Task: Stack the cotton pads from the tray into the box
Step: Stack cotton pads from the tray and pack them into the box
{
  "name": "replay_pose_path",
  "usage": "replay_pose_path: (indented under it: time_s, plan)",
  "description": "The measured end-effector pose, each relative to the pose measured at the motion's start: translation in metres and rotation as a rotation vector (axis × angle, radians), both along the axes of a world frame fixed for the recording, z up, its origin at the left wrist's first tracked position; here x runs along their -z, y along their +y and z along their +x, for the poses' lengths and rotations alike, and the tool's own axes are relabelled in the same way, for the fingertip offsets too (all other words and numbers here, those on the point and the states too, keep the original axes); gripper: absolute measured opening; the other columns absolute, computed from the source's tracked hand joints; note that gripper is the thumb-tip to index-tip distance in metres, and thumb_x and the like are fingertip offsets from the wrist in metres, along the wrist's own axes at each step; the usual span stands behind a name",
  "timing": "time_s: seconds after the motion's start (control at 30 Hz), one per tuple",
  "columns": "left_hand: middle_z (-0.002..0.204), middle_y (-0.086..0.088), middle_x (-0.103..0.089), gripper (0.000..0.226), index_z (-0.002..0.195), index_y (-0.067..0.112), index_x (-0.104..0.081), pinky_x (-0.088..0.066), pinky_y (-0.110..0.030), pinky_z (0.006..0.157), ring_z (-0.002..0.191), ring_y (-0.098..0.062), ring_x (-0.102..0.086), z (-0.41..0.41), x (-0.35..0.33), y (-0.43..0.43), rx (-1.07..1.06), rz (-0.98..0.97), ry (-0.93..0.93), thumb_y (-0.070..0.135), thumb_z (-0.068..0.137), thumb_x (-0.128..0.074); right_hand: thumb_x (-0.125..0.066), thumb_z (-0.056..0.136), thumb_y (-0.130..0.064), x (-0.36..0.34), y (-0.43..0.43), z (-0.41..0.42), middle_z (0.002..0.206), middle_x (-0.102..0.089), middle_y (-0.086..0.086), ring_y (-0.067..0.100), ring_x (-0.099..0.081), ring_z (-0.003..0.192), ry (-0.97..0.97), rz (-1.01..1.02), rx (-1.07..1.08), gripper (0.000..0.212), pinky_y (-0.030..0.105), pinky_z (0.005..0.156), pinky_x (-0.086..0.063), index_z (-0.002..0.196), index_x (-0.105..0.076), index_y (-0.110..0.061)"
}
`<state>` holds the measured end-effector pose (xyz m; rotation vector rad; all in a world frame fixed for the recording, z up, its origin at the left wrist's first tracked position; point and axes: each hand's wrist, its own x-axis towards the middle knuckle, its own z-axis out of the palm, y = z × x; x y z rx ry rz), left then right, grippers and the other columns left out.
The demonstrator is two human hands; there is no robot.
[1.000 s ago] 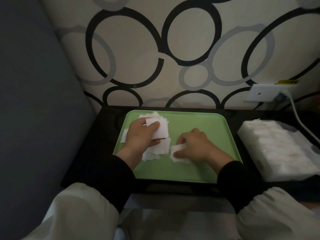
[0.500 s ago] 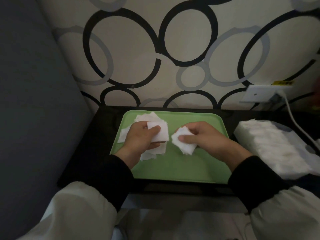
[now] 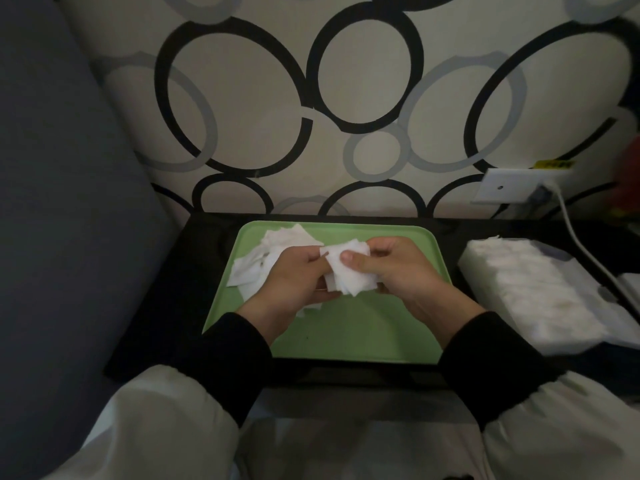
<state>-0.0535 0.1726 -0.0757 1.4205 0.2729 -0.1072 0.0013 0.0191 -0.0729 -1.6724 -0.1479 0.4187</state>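
Observation:
A green tray (image 3: 363,334) lies on a black table. Loose white cotton pads (image 3: 277,244) are heaped on the tray's back left part. Above the tray's middle, my left hand (image 3: 294,282) and my right hand (image 3: 398,268) meet around a small stack of white cotton pads (image 3: 349,275). My left hand grips the stack from the left and below. My right thumb presses on its top while the right fingers curl behind it. At the right of the tray stands the box (image 3: 540,289), filled with rows of white pads.
The black table (image 3: 156,306) meets a patterned wall at the back. A white wall socket (image 3: 509,185) with a white cable (image 3: 581,251) sits above the box. A grey upholstered surface (image 3: 69,202) rises at the left.
My right hand lifted a pad off the tray and carried it left onto the pads in my left hand. Both hands now hold one stack together above the tray.

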Motion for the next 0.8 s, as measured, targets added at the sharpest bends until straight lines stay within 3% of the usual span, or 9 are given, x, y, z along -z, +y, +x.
replay_pose_path:
  time_s: [0.07,0.17,0.33,0.43,0.53,0.63,0.73,0.8]
  plan:
    - [0.101,-0.009,-0.077,0.02,0.108,0.009,-0.072,-0.061,-0.028,0.078,0.092,-0.02,-0.075,-0.001,-0.001,0.0,0.03,-0.008,-0.006,0.018,0.101,-0.055,-0.081,0.078,-0.021,0.002,0.001,0.0,0.1,-0.072,0.022,0.024,-0.067,0.081,-0.009,-0.004,0.015,0.028,0.038,0.073,-0.055,0.093,-0.073,0.001]
    - [0.099,-0.009,-0.078,0.021,0.105,0.011,-0.072,-0.061,-0.028,0.077,0.09,-0.019,-0.075,-0.003,-0.003,-0.001,0.054,-0.04,-0.013,0.017,0.101,-0.053,-0.081,0.079,-0.022,0.006,0.007,-0.002,0.093,-0.071,0.023,0.02,-0.063,0.076,-0.028,0.003,0.062,0.028,0.026,0.063,-0.051,0.09,-0.072,0.002]
    - [0.1,-0.011,-0.077,0.028,0.109,0.01,-0.07,-0.058,-0.038,0.084,0.09,-0.022,-0.074,-0.002,-0.003,0.001,-0.026,-0.141,0.058,0.023,0.104,-0.045,-0.084,0.075,-0.026,0.009,0.02,-0.006,0.065,-0.058,-0.005,0.009,-0.052,0.06,-0.134,-0.047,0.155,0.03,0.02,0.057,-0.044,0.081,-0.067,-0.002]
    - [0.105,-0.01,-0.076,0.037,0.113,0.01,-0.068,-0.058,-0.04,0.087,0.099,-0.025,-0.073,-0.003,-0.004,0.01,-0.042,-0.186,0.084,0.04,0.102,-0.049,-0.085,0.074,-0.032,0.008,0.029,-0.007,0.067,-0.053,-0.007,0.007,-0.049,0.059,-0.152,-0.067,0.182,0.036,0.017,0.054,-0.041,0.084,-0.059,-0.009]
    - [0.104,-0.006,-0.077,0.026,0.111,0.013,-0.07,-0.057,-0.035,0.089,0.101,-0.02,-0.072,-0.009,-0.002,0.019,0.031,-0.078,-0.019,0.026,0.088,-0.07,-0.08,0.077,-0.045,0.006,0.037,-0.008,0.084,-0.063,-0.001,0.01,-0.058,0.068,-0.026,-0.09,0.132,0.047,0.022,0.057,-0.042,0.102,-0.058,-0.012]
    - [0.1,-0.005,-0.077,0.023,0.111,0.012,-0.069,-0.06,-0.029,0.077,0.095,-0.019,-0.073,-0.009,0.0,0.032,-0.031,-0.068,-0.034,0.006,0.088,-0.07,-0.063,0.087,-0.057,0.005,0.045,-0.011,0.085,-0.065,-0.001,0.014,-0.055,0.069,0.096,-0.097,0.018,0.045,0.026,0.062,-0.042,0.102,-0.063,-0.015]
    - [0.107,-0.009,-0.074,0.027,0.118,0.009,-0.067,-0.059,-0.025,0.069,0.097,-0.021,-0.072,-0.009,0.0,0.053,-0.17,-0.04,-0.004,0.006,0.091,-0.068,-0.052,0.099,-0.039,0.009,0.05,-0.005,0.076,-0.059,0.0,0.016,-0.049,0.061,0.064,-0.069,0.083,0.03,0.027,0.057,-0.038,0.092,-0.068,-0.014]
    - [0.111,-0.009,-0.071,0.024,0.116,0.011,-0.067,-0.057,-0.024,0.067,0.1,-0.022,-0.069,-0.011,0.002,0.068,-0.292,-0.015,0.01,0.008,0.092,-0.067,-0.056,0.095,-0.02,0.015,0.051,0.0,0.073,-0.06,-0.003,0.016,-0.051,0.06,-0.055,-0.153,0.12,0.016,0.027,0.058,-0.038,0.084,-0.067,-0.018]
